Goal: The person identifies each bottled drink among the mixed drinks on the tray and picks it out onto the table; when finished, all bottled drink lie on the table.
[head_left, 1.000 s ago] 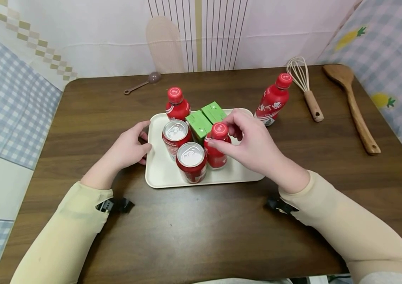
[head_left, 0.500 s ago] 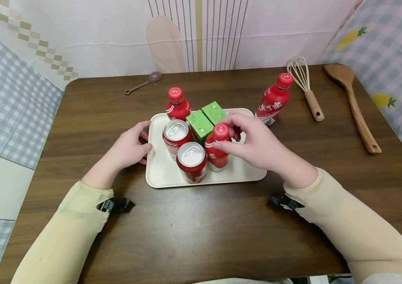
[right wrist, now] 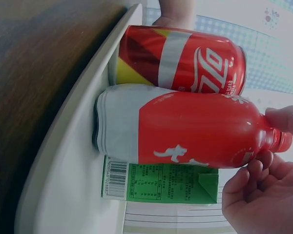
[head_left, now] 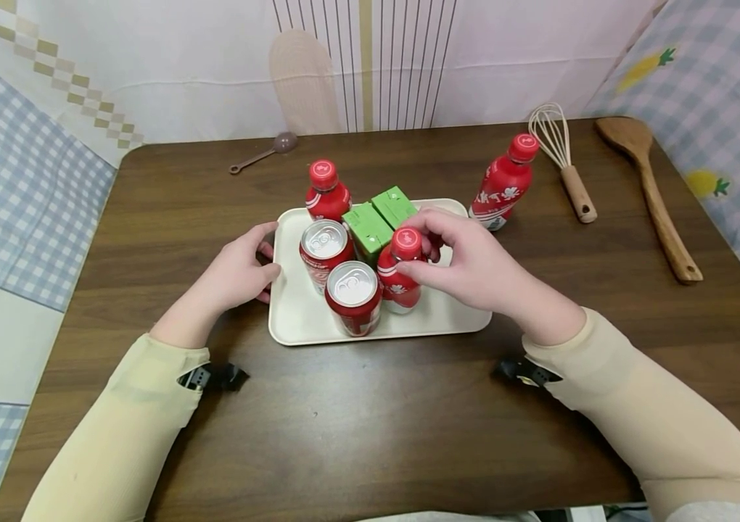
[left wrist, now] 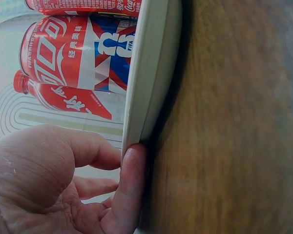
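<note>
My right hand (head_left: pixel 474 264) holds a red plastic drink bottle (right wrist: pixel 195 129) near its neck and cap, thumb on one side and fingers on the other. The bottle stands upright on a cream tray (head_left: pixel 448 322), beside a soda can (head_left: pixel 353 312). My left hand (head_left: pixel 233 272) rests against the tray's left rim, touching it with thumb and fingertips from outside. A second soda can (head_left: pixel 324 257) stands behind the first. Two green drink cartons (head_left: pixel 379 217) stand side by side further back. Another red bottle (head_left: pixel 327 199) is at the tray's back left.
A third red bottle (head_left: pixel 503 185) stands on the wooden table (head_left: pixel 344 435), just off the tray's back right corner. A whisk (head_left: pixel 569 170) and a wooden spatula (head_left: pixel 651 196) lie to the right. A measuring spoon (head_left: pixel 265 154) lies at the back left.
My right hand and the bottle in it have shifted slightly to the right on the tray, then stayed nearly still. My left hand has kept its place at the rim.
</note>
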`<act>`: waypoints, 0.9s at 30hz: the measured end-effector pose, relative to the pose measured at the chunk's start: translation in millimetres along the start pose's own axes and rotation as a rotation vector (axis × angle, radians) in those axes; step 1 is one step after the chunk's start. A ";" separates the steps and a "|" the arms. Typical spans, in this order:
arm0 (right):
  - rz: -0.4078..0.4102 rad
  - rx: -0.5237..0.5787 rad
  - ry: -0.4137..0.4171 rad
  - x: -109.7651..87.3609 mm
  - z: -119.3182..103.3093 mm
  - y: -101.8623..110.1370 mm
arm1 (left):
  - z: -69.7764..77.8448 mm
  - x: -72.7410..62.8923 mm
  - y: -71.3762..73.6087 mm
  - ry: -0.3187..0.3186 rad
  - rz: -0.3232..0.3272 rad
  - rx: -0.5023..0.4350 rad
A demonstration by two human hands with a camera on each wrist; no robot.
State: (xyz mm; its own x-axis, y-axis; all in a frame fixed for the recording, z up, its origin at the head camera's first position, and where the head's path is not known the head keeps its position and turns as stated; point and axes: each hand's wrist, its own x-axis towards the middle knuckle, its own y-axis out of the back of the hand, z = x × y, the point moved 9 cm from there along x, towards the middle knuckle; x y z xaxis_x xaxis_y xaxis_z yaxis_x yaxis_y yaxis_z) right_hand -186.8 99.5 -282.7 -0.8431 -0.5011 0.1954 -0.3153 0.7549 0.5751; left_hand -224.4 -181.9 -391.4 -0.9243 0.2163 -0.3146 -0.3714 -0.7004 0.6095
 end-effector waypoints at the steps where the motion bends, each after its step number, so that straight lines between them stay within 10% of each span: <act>1: -0.003 0.001 -0.001 -0.2 0.0 0.1 | 0.1 0.0 -0.1 -0.001 0.000 -0.001; 17: 0.153 -0.048 -0.041 -3.4 -0.2 2.0 | -0.2 1.5 0.0 -0.010 0.006 0.027; 27: 0.069 0.023 -0.029 -1.0 2.5 1.4 | -0.7 1.2 -0.2 -0.006 0.005 0.024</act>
State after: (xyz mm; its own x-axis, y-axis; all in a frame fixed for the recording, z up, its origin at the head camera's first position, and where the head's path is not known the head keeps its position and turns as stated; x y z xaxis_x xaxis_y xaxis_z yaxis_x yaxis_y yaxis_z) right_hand -187.5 102.1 -284.1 -0.8752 -0.4353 0.2111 -0.2654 0.7969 0.5426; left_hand -225.4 -181.9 -392.4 -0.9266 0.2173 -0.3069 -0.3687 -0.6852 0.6281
